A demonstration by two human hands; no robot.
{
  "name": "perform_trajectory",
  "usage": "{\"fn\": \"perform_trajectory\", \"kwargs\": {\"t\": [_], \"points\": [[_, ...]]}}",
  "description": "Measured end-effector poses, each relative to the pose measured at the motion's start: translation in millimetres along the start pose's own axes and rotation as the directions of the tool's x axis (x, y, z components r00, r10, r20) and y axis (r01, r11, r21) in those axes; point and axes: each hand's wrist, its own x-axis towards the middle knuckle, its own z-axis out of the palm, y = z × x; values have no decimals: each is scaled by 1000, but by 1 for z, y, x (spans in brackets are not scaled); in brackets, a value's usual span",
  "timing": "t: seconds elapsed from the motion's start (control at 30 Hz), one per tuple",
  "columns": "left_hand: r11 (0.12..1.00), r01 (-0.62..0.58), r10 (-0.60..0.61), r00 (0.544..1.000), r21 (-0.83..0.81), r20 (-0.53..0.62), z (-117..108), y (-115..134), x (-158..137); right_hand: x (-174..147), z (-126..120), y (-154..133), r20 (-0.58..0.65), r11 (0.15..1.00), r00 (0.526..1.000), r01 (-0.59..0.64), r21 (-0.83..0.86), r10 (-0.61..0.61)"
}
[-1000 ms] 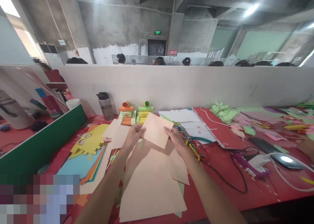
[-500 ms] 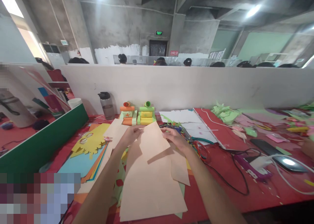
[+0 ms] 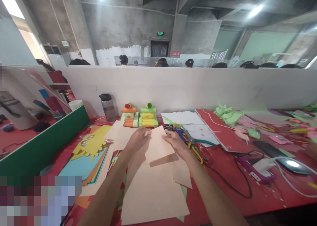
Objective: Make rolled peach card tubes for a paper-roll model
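Observation:
Between my two hands is a small piece of pale peach paper (image 3: 160, 145), tilted up and casting a shadow on a larger peach sheet (image 3: 156, 194). My left hand (image 3: 140, 138) grips its left edge, with fingers curled. On the opposite edge my right hand (image 3: 175, 141) pinches it with thumb and fingers. Another peach piece (image 3: 182, 173) lies at the right of the large sheet, partly under it or over it; I cannot tell which. Green paper shows from beneath the stack.
Two rolled-paper models, one orange (image 3: 128, 115) and one green and yellow (image 3: 148, 115), stand at the back. Coloured sheets (image 3: 79, 165) lie left beside a green divider (image 3: 47, 137). Scissors (image 3: 204, 150), a purple power strip (image 3: 256, 170) and a phone (image 3: 279, 156) lie right.
The small paper has turned a little and shifted slightly right and towards me. My left hand has moved right along with it; my right hand has closed in slightly.

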Motion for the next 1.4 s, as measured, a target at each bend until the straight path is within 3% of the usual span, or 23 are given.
{"fn": "perform_trajectory", "kwargs": {"t": [0.2, 0.43, 0.63, 0.77, 0.9, 1.03, 1.17, 1.3, 1.4], "points": [[993, -108, 110, 993, 52, -32, 3, 3, 0, -1, -1, -1, -21, 1000, 1000, 8, -2, -8], [999, -12, 11, 1000, 35, 17, -3, 5, -1, -3, 0, -4, -33, 999, 999, 11, -34, -12], [1000, 16, -13, 995, -24, 102, -10, -6, 0, -8, 0, -6, 129, 992, 989, 85, -94, -72], [987, 26, -3, 990, -159, 139, -14, -17, 1, -3, -6, 0, 163, 979, 986, 56, -197, -24], [973, 155, -151, 988, -172, 35, -23, -28, 6, 2, -15, 4, 191, 964, 982, 41, -263, 11], [957, 263, -277, 953, -120, -120, -38, -39, 8, -2, -22, 0, 251, 917, 968, 119, -380, -21], [911, 412, -394, 882, 16, -260, -59, -41, 2, -4, -25, -5, 250, 799, 968, 162, -579, -16], [689, 618, -506, 784, 378, -359, -80, -33, -4, -11, -15, -28, 144, 696, 970, 242, -676, -198], [585, 655, -554, 753, 477, -355, -88, -28, -7, -37, 4, -56, 221, 772, 940, 339, -538, -259]]}}
